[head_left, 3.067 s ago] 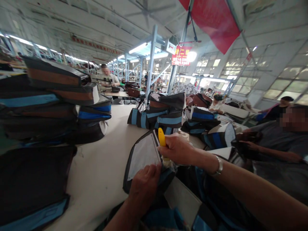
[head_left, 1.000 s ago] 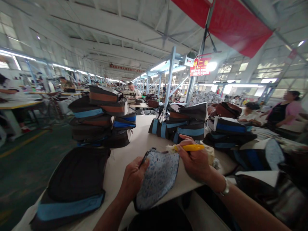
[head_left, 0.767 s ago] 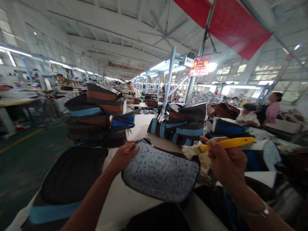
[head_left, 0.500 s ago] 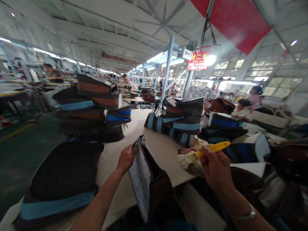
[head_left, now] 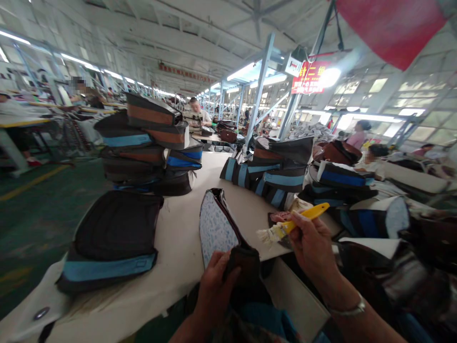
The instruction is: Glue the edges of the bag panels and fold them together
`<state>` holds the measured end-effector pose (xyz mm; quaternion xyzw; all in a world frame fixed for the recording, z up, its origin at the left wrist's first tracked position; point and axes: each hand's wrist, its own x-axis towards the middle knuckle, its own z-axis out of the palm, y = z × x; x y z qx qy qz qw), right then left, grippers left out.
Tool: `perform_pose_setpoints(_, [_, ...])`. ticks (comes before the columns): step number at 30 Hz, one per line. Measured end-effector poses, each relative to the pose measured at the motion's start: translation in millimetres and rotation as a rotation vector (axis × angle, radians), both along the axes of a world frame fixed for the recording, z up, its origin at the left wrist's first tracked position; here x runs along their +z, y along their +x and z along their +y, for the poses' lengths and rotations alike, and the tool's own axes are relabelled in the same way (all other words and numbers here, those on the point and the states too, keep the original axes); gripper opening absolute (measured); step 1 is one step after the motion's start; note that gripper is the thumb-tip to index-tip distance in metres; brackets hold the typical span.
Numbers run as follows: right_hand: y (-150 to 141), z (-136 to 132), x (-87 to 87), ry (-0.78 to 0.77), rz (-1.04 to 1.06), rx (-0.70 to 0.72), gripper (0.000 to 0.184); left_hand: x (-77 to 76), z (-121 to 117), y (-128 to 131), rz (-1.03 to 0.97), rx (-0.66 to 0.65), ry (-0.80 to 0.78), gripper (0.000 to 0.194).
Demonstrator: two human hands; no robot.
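Note:
My left hand [head_left: 216, 281] grips the near end of a dark bag piece [head_left: 246, 267], fingers on its patterned light lining [head_left: 216, 224] and thumb over the brown and black edge. The piece stands on its edge at the front of the table, its opening facing up. In my right hand [head_left: 312, 243] is a brush with a yellow handle [head_left: 310, 213], its pale, clotted bristles [head_left: 268, 235] pointing left, a little right of the bag piece. Behind the brush sits a crumpled, stained container [head_left: 280, 218], partly hidden by it.
The pale table [head_left: 178, 228] carries a tall stack of bag pieces [head_left: 135, 159] at the back left and another stack [head_left: 282, 164] at the back right. A black and blue bag piece [head_left: 114, 233] lies at the left. People sit farther off among machines.
My left hand has moved from the far end of the bag piece to its near end and gripped it. The brush has shifted slightly left. The whole view has turned a little.

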<state>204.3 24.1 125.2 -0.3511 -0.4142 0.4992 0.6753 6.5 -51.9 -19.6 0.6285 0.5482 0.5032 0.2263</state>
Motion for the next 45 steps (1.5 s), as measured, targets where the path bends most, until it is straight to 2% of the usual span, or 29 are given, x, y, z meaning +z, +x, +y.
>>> perform_pose_setpoints(1, [-3, -2, 3.4, 0.047, -0.046, 0.029, 0.022, 8.7, 7, 2, -0.052, -0.034, -0.011, 0.025])
perform_pose_setpoints(3, [-8, -5, 11.9, 0.169, -0.164, 0.035, 0.019, 26.7, 19, 1, -0.118, -0.089, -0.011, 0.023])
perform_pose_setpoints(7, [-23, -2, 24.6, 0.399, -0.483, 0.072, 0.023, 56.4, 22, -2, -0.162, -0.21, -0.021, 0.022])
perform_pose_setpoints(10, [-32, 7, 26.7, 0.529, -0.817, 0.131, 0.024, 69.4, 17, -4, -0.203, -0.271, -0.07, 0.022])
perform_pose_setpoints(13, [-31, 13, 29.7, 0.669, -1.086, 0.01, 0.025, 75.6, 14, -9, -0.259, -0.324, -0.133, 0.024])
perform_pose_setpoints(16, [-25, 10, 33.5, 0.728, -1.049, -0.08, 0.023, 78.1, 15, -15, -0.291, -0.361, -0.16, 0.024])
perform_pose_setpoints(18, [-23, 6, 33.3, 0.748, -0.996, -0.006, 0.022, 78.6, 17, -18, -0.307, -0.369, -0.169, 0.023])
perform_pose_setpoints(21, [-18, 5, 29.3, 0.772, -1.051, 0.076, 0.021, 79.1, 19, -21, -0.316, -0.369, -0.179, 0.024])
perform_pose_setpoints(24, [-10, 7, 23.5, 0.699, -0.983, -0.017, 0.019, 81.9, 19, -21, -0.285, -0.372, -0.16, 0.025])
perform_pose_setpoints(26, [-4, 8, 19.6, 0.655, -0.913, -0.03, 0.019, 84.4, 19, -20, -0.221, -0.36, -0.116, 0.026])
perform_pose_setpoints(29, [3, 11, 19.1, 0.652, -1.008, -0.04, 0.02, 83.6, 20, -16, -0.026, -0.267, 0.009, 0.025])
perform_pose_setpoints(31, [6, 11, 26.4, 0.653, -1.067, -0.091, 0.022, 78.7, 21, -12, 0.215, -0.142, 0.187, 0.022])
perform_pose_setpoints(33, [7, 9, 38.3, 0.613, -1.009, -0.116, 0.022, 72.8, 23, -6, 0.517, -0.002, 0.418, 0.026])
perform_pose_setpoints(36, [-1, 3, 52.0, 0.554, -0.902, -0.034, 0.023, 69.1, 24, 2, 0.835, 0.117, 0.629, 0.032])
perform_pose_setpoints(38, [-8, 1, 52.5, 0.595, -0.983, 0.037, 0.026, 70.9, 24, 7, 0.879, 0.132, 0.638, 0.028])
perform_pose_setpoints(40, [-11, 3, 48.1, 0.709, -1.148, 0.043, 0.026, 73.6, 24, 9, 0.854, 0.122, 0.603, 0.023])
perform_pose_setpoints(42, [-8, 7, 44.5, 0.813, -1.266, -0.031, 0.023, 75.1, 25, 9, 0.812, 0.108, 0.57, 0.023])
perform_pose_setpoints(45, [-1, 6, 45.2, 0.793, -1.207, -0.137, 0.019, 74.8, 25, 9, 0.816, 0.118, 0.571, 0.028])
